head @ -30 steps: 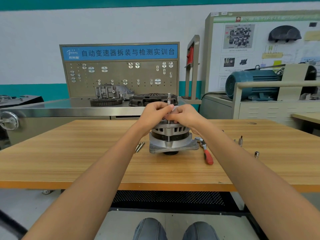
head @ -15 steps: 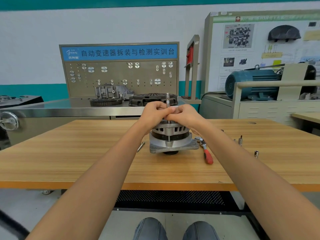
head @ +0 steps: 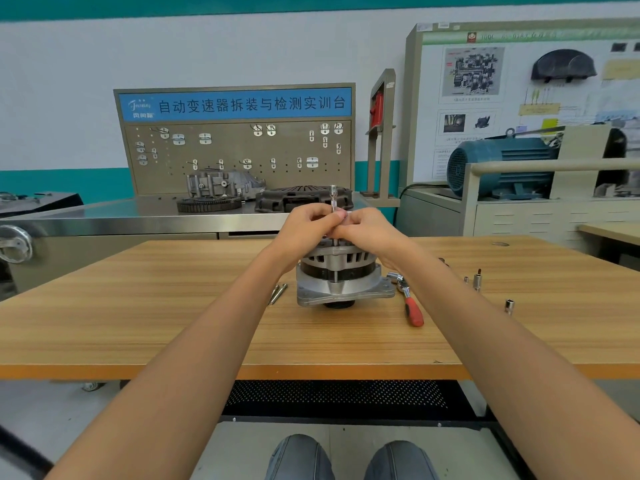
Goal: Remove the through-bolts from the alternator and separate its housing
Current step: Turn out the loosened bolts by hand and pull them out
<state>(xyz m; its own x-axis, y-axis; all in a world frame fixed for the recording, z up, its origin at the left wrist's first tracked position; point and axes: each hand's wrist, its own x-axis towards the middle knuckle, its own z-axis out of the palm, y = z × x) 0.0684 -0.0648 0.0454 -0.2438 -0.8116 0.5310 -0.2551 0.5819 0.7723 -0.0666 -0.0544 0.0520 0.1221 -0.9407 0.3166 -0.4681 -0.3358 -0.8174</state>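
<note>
Here, the alternator (head: 341, 277) is standing upright on its wide flange near the middle of the wooden table (head: 173, 327), pulley end down. Both hands are meeting right above its top. The left hand (head: 306, 228) is curling its fingers round a thin bolt (head: 333, 199) that is sticking straight up out of the housing — the shiny head is showing above the knuckles, while the lower shank is running down the side of the body. The right hand (head: 369, 230) is pressing in from the other side, fingers bent, its fingertips pinching the same bolt just beside the left thumb; how firmly it is gripping I cannot tell.

Two loose bolts (head: 278, 293) are lying side by side on the table just left of the alternator, partly hidden by the left forearm. A ratchet (head: 408, 301) with a red handle is lying just right of the flange. Farther right, well apart from it, small sockets (head: 478, 280) are standing upright on the wood, with one more socket (head: 509, 305) nearer the front edge.

No trays or boxes are sitting on the table — the parts are resting on bare wood.
</note>
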